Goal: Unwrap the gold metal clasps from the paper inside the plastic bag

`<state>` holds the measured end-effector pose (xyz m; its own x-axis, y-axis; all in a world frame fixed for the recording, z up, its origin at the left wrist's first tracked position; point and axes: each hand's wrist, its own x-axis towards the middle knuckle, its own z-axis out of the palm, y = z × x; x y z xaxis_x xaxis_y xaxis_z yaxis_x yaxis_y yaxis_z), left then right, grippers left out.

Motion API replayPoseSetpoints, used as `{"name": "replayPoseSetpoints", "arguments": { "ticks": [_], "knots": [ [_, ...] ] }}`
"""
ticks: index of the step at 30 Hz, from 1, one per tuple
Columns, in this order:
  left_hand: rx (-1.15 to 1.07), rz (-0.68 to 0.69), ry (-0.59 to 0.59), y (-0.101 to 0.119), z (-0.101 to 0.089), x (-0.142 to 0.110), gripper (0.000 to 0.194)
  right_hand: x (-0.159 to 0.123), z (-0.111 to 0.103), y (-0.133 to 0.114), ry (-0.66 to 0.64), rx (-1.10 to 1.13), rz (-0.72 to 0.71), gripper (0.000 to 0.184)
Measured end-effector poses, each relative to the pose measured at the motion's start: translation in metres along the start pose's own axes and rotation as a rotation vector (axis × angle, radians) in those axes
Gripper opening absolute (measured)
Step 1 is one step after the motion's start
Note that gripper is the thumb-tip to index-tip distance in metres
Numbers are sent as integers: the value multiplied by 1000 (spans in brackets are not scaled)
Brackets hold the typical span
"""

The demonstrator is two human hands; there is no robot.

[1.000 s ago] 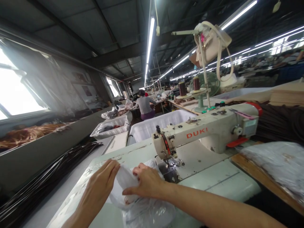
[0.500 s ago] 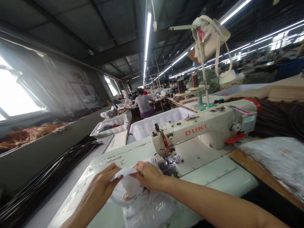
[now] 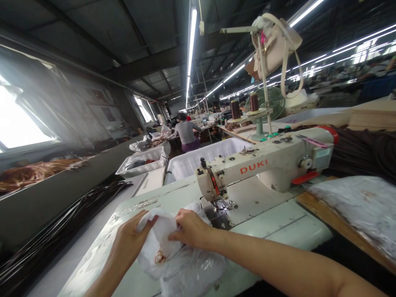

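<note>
Left hand (image 3: 132,232), right hand (image 3: 191,229) — both pinching.

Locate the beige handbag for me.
In the head view, the beige handbag hangs at upper right on the pole, above the green fan and beyond the sewing machine.

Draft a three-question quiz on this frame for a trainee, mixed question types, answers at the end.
1. Open: What do the left hand and right hand both grip?
2. Fill in: The orange-red letters on the sewing machine read ____.
3. Multiple choice: What hangs on the stand above the thread spools?
A) an umbrella
B) a cream handbag
C) a helmet

Key: 1. a white plastic bag; 2. DUKI; 3. B
</note>
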<state>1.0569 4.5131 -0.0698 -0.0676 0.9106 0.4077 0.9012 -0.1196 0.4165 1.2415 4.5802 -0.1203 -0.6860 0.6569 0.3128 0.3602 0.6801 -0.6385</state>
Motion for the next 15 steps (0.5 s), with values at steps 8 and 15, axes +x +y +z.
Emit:
{"name": "replayPoseSetpoints", "arguments": {
  "ticks": [8, 15],
  "knots": [
    [-9, -141, 46, -1, 3, -2, 40, -20, 22, 2, 308, -313, -126, 37],
    [-18, -74, 134, 3, 5, -4, 39, -31, 41, 27, 117, -505, -656, 23]
  ]
}}
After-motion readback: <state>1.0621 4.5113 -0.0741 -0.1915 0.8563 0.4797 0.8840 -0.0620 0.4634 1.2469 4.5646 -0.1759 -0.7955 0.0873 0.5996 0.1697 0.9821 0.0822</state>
